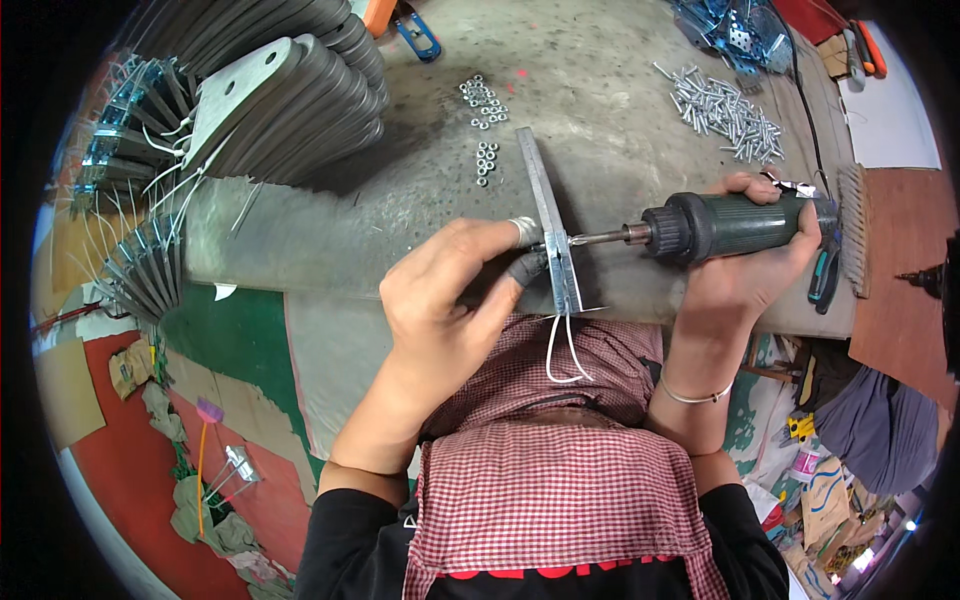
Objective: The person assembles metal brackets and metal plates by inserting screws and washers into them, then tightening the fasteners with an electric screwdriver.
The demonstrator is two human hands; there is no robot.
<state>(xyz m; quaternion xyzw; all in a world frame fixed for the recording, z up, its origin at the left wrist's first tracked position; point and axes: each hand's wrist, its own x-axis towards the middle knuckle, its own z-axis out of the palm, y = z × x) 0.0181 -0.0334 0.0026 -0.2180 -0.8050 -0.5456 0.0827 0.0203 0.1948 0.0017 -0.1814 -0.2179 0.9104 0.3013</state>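
My right hand (745, 275) is closed around a dark green electric screwdriver (750, 225), held level above the table's near edge. Its bit (600, 238) points left and meets a bright screw at the side of a narrow grey bar (538, 180). A shiny metal bracket (562, 275) sits at the bar's near end, with a looped white cable tie (560, 365) hanging from it. My left hand (440, 285) pinches the bar opposite the bit; one fingertip has pale tape, another a dark covering. Whether a nut is between those fingertips is hidden.
Loose nuts (485, 105) lie beyond the bar. A pile of screws (725, 115) is at the far right, near a heap of bluish metal brackets (740, 35). Stacked grey plates (290, 110) stand left; finished-looking pieces with ties (150, 260) fan out beside them. A brush (852, 230) lies right.
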